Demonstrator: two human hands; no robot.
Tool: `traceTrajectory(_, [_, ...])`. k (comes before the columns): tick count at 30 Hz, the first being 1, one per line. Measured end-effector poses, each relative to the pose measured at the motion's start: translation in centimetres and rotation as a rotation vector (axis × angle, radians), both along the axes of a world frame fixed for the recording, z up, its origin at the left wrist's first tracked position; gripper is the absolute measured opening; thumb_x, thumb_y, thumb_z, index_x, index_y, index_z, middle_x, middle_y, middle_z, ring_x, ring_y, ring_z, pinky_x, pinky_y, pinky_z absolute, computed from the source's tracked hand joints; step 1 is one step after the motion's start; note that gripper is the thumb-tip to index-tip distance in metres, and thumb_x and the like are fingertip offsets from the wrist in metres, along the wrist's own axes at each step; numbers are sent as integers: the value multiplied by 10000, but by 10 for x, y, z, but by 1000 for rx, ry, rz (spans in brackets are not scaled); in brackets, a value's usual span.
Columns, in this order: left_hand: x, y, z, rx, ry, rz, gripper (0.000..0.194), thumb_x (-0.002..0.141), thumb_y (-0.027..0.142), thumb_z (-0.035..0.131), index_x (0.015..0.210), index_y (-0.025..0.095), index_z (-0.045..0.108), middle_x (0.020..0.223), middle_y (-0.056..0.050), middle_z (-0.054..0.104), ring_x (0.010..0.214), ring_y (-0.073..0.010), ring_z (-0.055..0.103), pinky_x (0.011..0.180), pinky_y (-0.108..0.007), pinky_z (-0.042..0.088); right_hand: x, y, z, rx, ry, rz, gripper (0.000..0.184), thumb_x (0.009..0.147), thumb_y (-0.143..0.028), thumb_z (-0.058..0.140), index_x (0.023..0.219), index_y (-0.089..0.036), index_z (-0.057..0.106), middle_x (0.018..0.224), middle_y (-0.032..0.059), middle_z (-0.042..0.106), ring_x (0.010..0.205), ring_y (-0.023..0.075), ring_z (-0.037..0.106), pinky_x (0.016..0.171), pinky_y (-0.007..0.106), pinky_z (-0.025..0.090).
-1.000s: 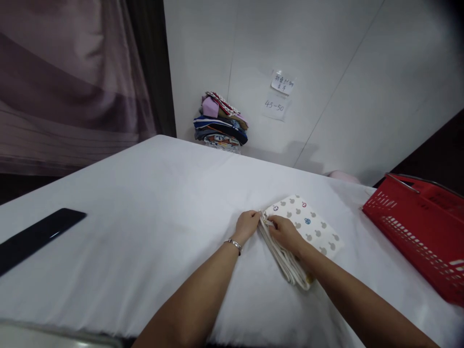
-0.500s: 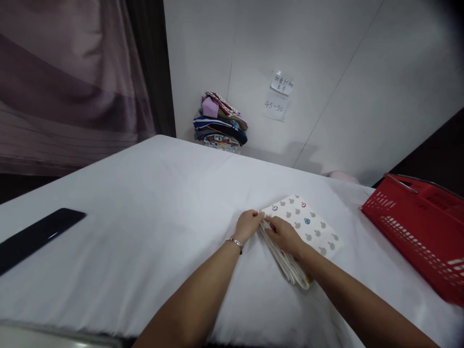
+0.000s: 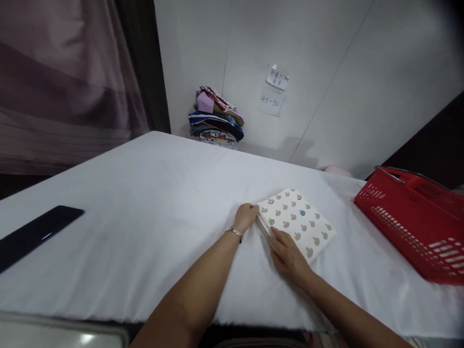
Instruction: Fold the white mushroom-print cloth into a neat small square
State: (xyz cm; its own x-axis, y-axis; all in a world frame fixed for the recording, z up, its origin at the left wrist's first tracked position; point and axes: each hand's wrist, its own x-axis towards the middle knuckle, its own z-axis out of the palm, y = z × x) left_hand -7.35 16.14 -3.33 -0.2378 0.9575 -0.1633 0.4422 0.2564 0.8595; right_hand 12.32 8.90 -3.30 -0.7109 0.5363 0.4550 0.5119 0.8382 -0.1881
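Observation:
A folded white cloth (image 3: 299, 220) printed with small grey shapes and a few coloured ones lies flat on the white table (image 3: 145, 203). My left hand (image 3: 246, 216), with a bracelet at the wrist, is curled against the cloth's left corner, fingers closed on its edge. My right hand (image 3: 288, 253) rests flat on the near edge of the cloth, fingers stretched along the folded layers.
A red plastic basket (image 3: 409, 220) stands at the right of the table. A pile of folded coloured clothes (image 3: 216, 118) sits at the far edge by the wall, under two paper notes (image 3: 275, 87). A long dark flat object (image 3: 34, 234) lies at the left.
My right hand slid from the cloth's left corner back along its near edge and now lies flat. The cloth's loose layers look flatter. The view shifted slightly.

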Motion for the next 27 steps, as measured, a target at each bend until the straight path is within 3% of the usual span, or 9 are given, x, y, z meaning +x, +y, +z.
traceTrajectory(8, [-2,-3,-1,33,-21,-14,333,814,392,464,690,149,655,566,-39,629,597,-143,572,565,-233,361,8,-9,-14,47,-63,16,507,820,-105,432,1323,-151,398,1449,174,289,1328,292,282,1012,528,363])
traceTrajectory(12, [-2,-6,-2,54,-49,-19,332,818,393,466,704,147,659,552,-27,622,552,-130,560,553,-229,366,7,-8,-18,24,-32,-5,505,820,-112,422,1320,-176,410,1423,157,351,1299,273,340,997,523,380])
traceTrajectory(16, [-3,-9,-3,78,-69,-17,339,816,423,478,722,152,658,558,-13,622,515,-117,547,554,-227,375,0,-2,5,-143,11,-101,477,806,-141,421,1275,-213,469,1276,111,528,1155,243,494,944,464,428])
traceTrajectory(21, [-3,-10,-4,96,-72,1,336,803,447,499,727,156,647,541,-4,605,525,-118,551,561,-227,375,-14,22,50,-461,-64,-192,294,839,-193,370,951,-231,639,896,18,673,832,182,601,747,292,455])
traceTrajectory(24, [-4,-9,-6,95,-80,-15,374,790,496,495,712,159,637,518,2,588,515,-121,546,537,-227,371,-23,38,56,-446,-75,-302,241,850,-257,396,886,-210,630,793,15,653,733,170,577,665,262,411])
traceTrajectory(27, [-5,-8,-7,76,-88,-48,386,774,515,494,673,165,623,507,8,574,502,-121,539,508,-225,362,-33,47,50,-382,-164,-404,190,838,-312,459,873,-199,608,774,22,631,699,159,548,616,248,352])
